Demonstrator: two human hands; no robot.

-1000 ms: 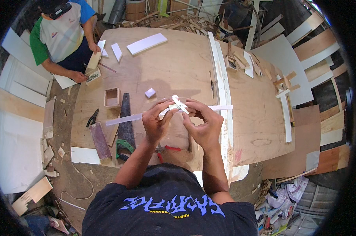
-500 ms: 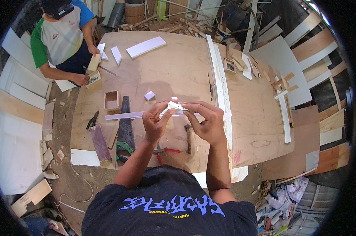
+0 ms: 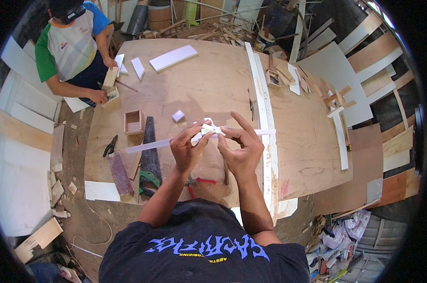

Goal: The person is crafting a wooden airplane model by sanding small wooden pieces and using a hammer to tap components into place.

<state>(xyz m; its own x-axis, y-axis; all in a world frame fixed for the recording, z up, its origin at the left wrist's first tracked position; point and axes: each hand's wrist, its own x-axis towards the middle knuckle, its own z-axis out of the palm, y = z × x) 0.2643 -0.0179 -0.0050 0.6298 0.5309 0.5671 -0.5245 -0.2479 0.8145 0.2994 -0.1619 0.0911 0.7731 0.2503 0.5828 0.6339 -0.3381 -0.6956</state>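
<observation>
Both hands are raised over the table, pinching one small cream-white piece [image 3: 208, 128] between the thumbs and fingertips. Its exact kind is too small to make out. My left hand [image 3: 189, 148] grips its left side. At the right end my right hand [image 3: 242, 152] holds it between thumb and finger, with another finger stretched upward. Beneath the hands lies a long thin white strip [image 3: 152, 145], partly hidden by them. Just beyond my left hand sits a small white block [image 3: 177, 116].
On the plywood table [image 3: 213, 80] lie a handsaw [image 3: 150, 141], pliers [image 3: 110, 146], an open wooden box [image 3: 133, 122], white boards [image 3: 173, 57] and a long white rail [image 3: 264, 122]. A co-worker [image 3: 72, 42] at far left handles a small box. Wood scraps [image 3: 209, 32] are piled behind.
My right hand has shifted slightly left, and one of its fingers has lifted off and now points upward. The small piece stays held by both hands.
</observation>
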